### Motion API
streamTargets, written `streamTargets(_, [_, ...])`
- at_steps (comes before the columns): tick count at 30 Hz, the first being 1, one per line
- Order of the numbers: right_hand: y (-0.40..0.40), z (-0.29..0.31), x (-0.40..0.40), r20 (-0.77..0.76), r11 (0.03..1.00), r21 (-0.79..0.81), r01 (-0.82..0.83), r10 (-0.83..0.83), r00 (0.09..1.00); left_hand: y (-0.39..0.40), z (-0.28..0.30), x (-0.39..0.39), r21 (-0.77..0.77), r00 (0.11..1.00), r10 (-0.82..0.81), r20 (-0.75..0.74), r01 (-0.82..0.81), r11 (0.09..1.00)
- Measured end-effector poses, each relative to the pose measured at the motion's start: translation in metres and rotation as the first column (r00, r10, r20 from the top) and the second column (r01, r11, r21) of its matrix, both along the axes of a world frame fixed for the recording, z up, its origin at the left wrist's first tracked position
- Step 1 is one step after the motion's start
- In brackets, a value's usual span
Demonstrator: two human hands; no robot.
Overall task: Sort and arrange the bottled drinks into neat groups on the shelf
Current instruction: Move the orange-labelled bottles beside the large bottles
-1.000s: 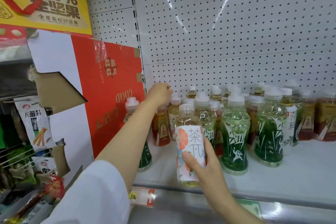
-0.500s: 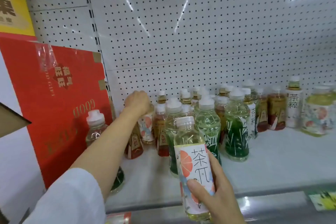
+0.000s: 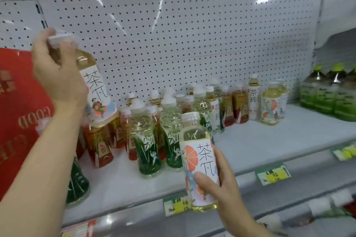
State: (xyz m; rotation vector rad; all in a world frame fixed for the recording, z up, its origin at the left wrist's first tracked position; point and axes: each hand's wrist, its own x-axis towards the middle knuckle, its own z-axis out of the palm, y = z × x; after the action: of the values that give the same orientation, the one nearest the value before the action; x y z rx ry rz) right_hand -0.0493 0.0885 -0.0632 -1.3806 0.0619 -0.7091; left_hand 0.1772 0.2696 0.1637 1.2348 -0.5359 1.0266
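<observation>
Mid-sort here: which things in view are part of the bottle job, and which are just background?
Job:
left hand holding lifted tea bottle
right hand holding grapefruit-label bottle
mixed bottles
matching bottle
shelf

Background:
red carton
price tags
pegboard

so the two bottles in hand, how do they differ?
The left hand holds its bottle by the neck, raised and tilted above the shelved drinks; the right hand holds its bottle by the lower body, upright at the shelf edge. Both have white caps, pale liquid and white illustrated labels.
</observation>
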Motion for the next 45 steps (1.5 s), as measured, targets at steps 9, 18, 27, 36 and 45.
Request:
streamTargets(9, [-0.091,-0.005,-0.089,-0.011,0.991,0.031,0.128,-0.128,0.992,-0.140,-0.055,-0.140,0.006,0.922,-0.355,-0.153,0.360,0.933])
streamTargets(18, [-0.203,-0.020,-0.172,-0.063,0.967,0.037,0.252,-0.250,0.966,-0.294,-0.107,-0.212,0.110,0.869,-0.419,-0.264,0.458,0.882])
streamTargets(27, [-0.298,-0.022,-0.165,-0.009,0.924,0.055,0.379,-0.380,0.925,-0.420,-0.131,-0.219,0.266,0.858,-0.399,-0.324,0.487,0.832])
streamTargets(36, [-0.398,0.001,-0.142,0.005,0.927,0.016,0.375,-0.375,0.927,-0.533,-0.168,-0.189,0.366,0.808,-0.471,-0.353,0.583,0.725])
streamTargets(45, [-0.486,0.017,-0.085,-0.035,0.925,-0.147,0.352,-0.360,0.932,-0.578,-0.174,-0.183,0.440,0.863,-0.415,-0.287,0.504,0.743])
